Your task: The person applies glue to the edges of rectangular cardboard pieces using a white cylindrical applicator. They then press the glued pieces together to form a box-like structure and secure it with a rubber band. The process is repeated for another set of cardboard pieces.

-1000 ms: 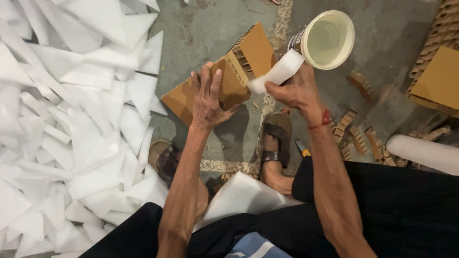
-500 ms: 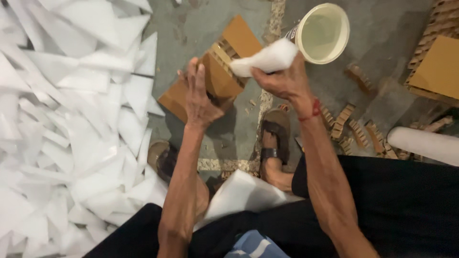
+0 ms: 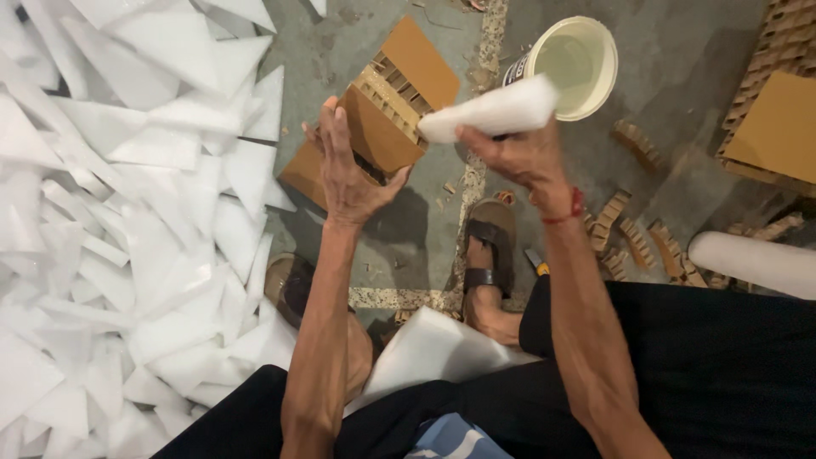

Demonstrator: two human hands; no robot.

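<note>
My left hand [image 3: 347, 174] grips a brown honeycomb cardboard piece [image 3: 408, 93] from the left side, holding it up in front of me with its open cell edge showing. My right hand [image 3: 518, 153] is closed on a white foam piece [image 3: 491, 110], which lies across the cardboard's right edge. A red thread band circles my right wrist. A white plastic bucket [image 3: 578, 64] with pale liquid stands on the floor just behind the foam.
A big heap of white foam triangles [image 3: 127, 212] covers the floor on the left. More foam [image 3: 429, 348] rests on my lap. Cardboard strips [image 3: 633, 225], a cardboard stack [image 3: 778, 119] and a white foam roll [image 3: 756, 259] lie on the right. My sandalled feet [image 3: 489, 255] are below.
My right hand swung the foam piece away from the bucket and leftward onto the cardboard. My left hand raised and turned the cardboard slightly.
</note>
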